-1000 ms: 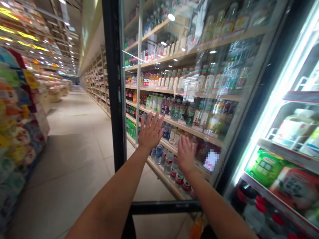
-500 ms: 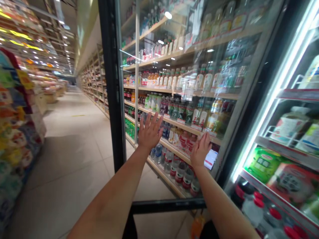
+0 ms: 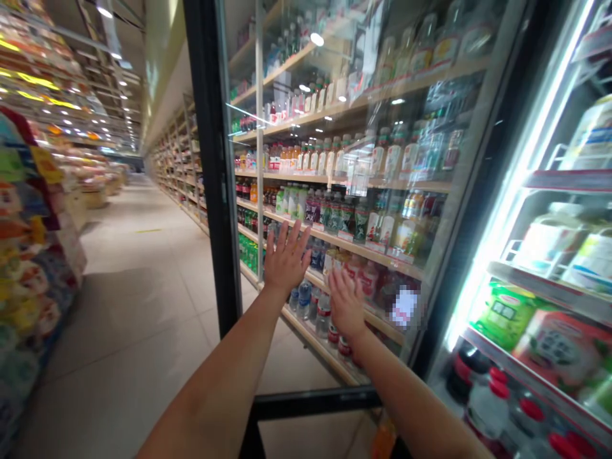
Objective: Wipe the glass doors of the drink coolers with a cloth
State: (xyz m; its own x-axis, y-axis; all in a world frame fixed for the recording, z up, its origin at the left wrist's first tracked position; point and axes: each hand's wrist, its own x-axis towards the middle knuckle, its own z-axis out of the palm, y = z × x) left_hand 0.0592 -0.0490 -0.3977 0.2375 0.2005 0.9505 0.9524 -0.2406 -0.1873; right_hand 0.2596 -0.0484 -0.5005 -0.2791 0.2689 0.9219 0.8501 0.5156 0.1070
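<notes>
In the head view, a glass door [image 3: 306,357] with a black frame [image 3: 215,191] stands swung out before me. My left hand [image 3: 285,258] is spread with its palm toward the glass, left of the middle. Lower and to the right, my right hand [image 3: 345,301] also has its fingers stretched out, its palm toward the pane. Both appear to rest on the glass, though contact is hard to make out. Neither hand holds anything. A bright, partly blurred rectangle [image 3: 404,307] shows on the door right of my right hand.
Through the glass stand shelves of bottles [image 3: 347,217]. At right, the lit cooler [image 3: 535,274] holds bottles, a green pack [image 3: 509,312] and red-capped bottles [image 3: 497,395]. A tiled aisle [image 3: 153,280] runs off at left beside a stack of colourful packages [image 3: 33,255].
My right hand has moved left across the door, away from the bright rectangle and closer to my left hand. The left hand stays nearly in place. The view has shifted slightly.
</notes>
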